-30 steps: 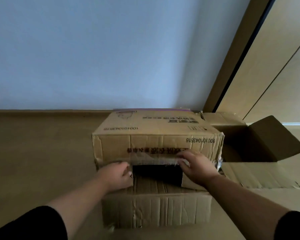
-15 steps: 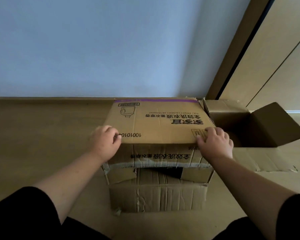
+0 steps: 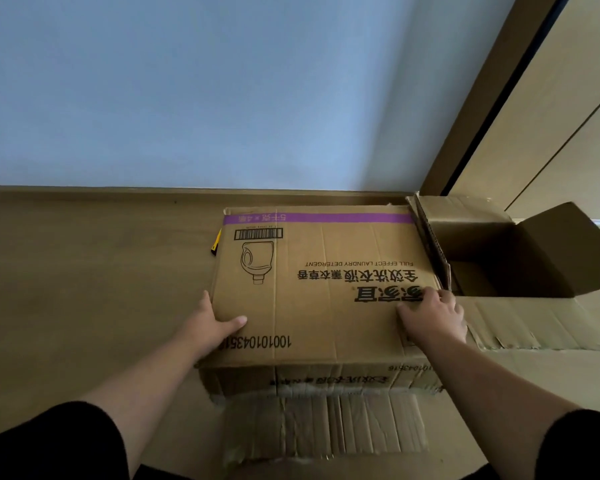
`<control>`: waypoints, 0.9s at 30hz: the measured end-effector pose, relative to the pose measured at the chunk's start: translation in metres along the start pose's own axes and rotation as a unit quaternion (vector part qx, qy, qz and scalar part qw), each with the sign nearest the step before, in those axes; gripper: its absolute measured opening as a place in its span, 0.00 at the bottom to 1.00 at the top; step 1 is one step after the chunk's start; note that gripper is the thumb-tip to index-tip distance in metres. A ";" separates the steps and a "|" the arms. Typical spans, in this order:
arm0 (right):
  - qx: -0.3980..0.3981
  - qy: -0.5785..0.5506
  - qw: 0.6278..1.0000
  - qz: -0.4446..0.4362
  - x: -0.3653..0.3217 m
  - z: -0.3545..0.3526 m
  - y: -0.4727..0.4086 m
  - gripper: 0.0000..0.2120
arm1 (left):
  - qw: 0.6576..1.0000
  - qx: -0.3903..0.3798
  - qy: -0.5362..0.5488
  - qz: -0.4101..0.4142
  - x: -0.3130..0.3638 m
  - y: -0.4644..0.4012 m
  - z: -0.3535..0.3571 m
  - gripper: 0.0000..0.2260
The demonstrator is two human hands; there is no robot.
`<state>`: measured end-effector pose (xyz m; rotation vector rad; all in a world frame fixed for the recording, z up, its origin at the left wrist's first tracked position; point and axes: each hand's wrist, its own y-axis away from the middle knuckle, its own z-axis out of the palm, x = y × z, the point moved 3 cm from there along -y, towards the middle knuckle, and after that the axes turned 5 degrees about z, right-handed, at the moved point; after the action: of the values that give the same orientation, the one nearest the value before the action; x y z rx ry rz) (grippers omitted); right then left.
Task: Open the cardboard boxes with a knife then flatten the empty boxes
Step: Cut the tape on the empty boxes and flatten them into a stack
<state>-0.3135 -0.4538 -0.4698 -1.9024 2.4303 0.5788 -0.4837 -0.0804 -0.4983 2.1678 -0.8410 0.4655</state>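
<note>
Half a second earlier the brown printed cardboard detergent box [image 3: 323, 289] stood taller, with a dark opening showing below its near wall; now its broad printed face lies much lower and nearly level, and that opening is gone from sight. Both hands have shifted from the near top edge to the box's sides. The left hand [image 3: 210, 327] lies against the left edge, thumb stretched flat over the printed face, fingers hidden beyond the edge. The right hand [image 3: 432, 315] presses on the right part of the face near the corner, fingers bent over the cardboard.

The box rests on a tan wood-look floor [image 3: 84, 289] close to a pale blue wall [image 3: 222, 91] with a brown skirting board. A creased near flap [image 3: 323, 427] spreads toward the person. Just to the right, touching the box, stands a second open brown cardboard box [image 3: 520, 258] with its flaps spread, beside a wooden door frame [image 3: 482, 98].

A yellow-and-black knife [image 3: 216, 242] peeks out at the box's far left side, mostly hidden. Black sleeves are cut off at the bottom corners.
</note>
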 end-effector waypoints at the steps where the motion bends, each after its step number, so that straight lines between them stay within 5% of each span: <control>1: 0.004 0.000 1.000 0.006 0.001 0.003 -0.004 0.36 | 1.000 0.003 0.008 0.000 0.000 -0.006 -0.001 0.54; 4: 0.012 0.000 0.999 0.037 0.001 0.006 -0.015 0.41 | 0.997 -0.011 0.071 -0.005 0.002 -0.020 -0.001 0.53; 11: 0.005 -0.084 0.988 0.131 0.006 0.011 -0.044 0.42 | 0.974 0.019 0.225 -0.026 0.007 -0.040 0.002 0.34; 17: -0.035 -0.176 0.969 0.167 0.002 0.016 -0.059 0.52 | 0.963 0.034 0.266 -0.001 0.009 -0.042 0.000 0.33; 27: 0.058 -0.257 0.963 0.060 -0.031 -0.022 -0.039 0.45 | 0.952 0.106 0.270 0.095 0.041 -0.017 -0.050 0.45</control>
<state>-0.2638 -0.4389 -0.4531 -1.3515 2.1851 0.7975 -0.4457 -0.0510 -0.4515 1.9938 -0.7105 1.2310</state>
